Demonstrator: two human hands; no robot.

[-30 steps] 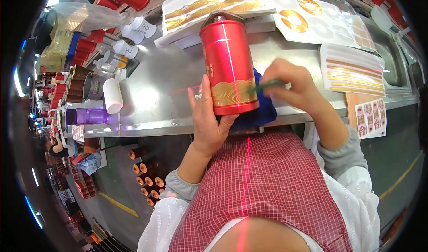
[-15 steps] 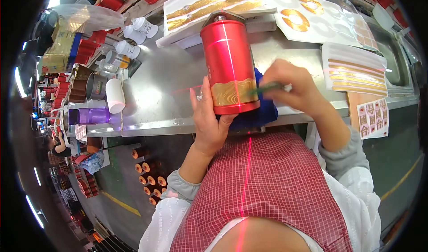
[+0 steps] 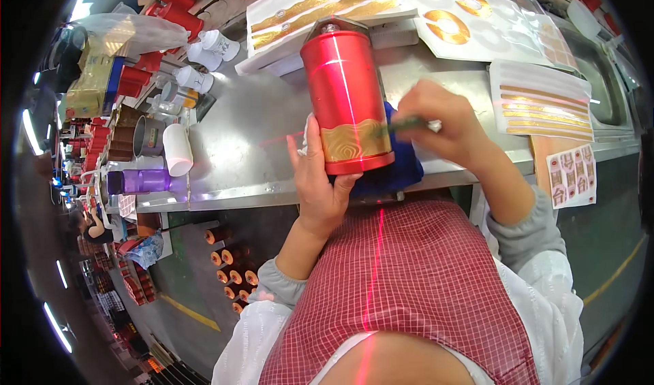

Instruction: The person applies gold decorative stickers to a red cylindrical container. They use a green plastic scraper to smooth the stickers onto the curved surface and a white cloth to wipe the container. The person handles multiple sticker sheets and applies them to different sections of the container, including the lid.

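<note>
A red cylinder (image 3: 343, 78) lies on its side over the bench, its lower end toward me. Around that end runs a gold wavy band (image 3: 347, 144). My left hand (image 3: 321, 184) grips the lower left side of the cylinder, with a bit of white cloth showing beside its fingers. In my right hand (image 3: 439, 123) is a slim dark green tool (image 3: 407, 123), whose blurred tip meets the right part of the gold band; its exact kind is unclear. Blue cloth (image 3: 407, 167) lies beneath the cylinder. A pink-red light line falls along the cylinder.
Sheets of gold wavy strips (image 3: 320, 10) and gold rings (image 3: 446, 27) lie at the back. To the right are a sheet of narrow gold strips (image 3: 545, 106) and a sink (image 3: 606, 78). A white roll (image 3: 177, 150) and purple bottle (image 3: 139, 180) stand left.
The cylinder has tipped slightly to the left at its far end. My right hand has shifted a little, with the green tool still against the gold band. My left hand keeps its hold.
</note>
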